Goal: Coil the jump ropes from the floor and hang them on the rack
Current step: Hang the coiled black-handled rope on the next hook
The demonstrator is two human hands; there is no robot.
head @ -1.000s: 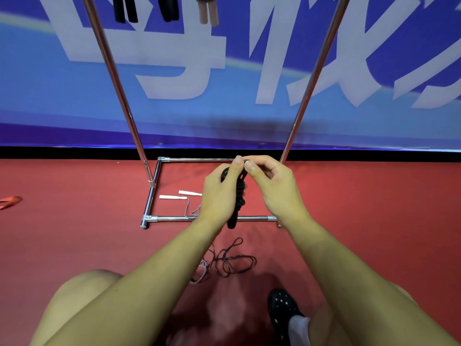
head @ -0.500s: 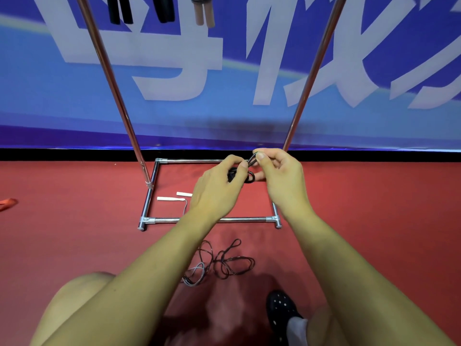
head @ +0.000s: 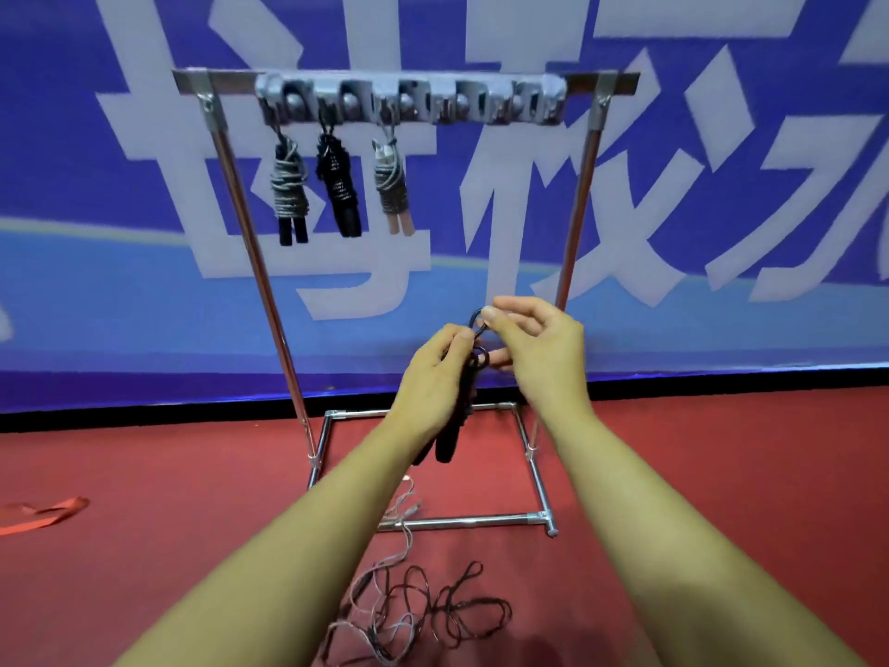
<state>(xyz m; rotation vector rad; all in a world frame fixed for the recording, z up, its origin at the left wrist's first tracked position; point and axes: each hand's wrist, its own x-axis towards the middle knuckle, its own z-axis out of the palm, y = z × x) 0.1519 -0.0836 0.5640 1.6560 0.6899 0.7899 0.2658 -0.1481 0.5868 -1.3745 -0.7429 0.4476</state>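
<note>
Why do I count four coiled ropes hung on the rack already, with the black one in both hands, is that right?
Not quite: the head view shows three coiled ropes on the rack, not four. The rest holds: the left hand grips the black rope and the right hand pinches its loop.

Red floor, blue banner with white lettering, silver rack, black coiled rope

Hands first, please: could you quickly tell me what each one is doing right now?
Left hand: gripping the black jump rope's handles.
Right hand: pinching the rope's small black loop between thumb and forefinger.
</note>
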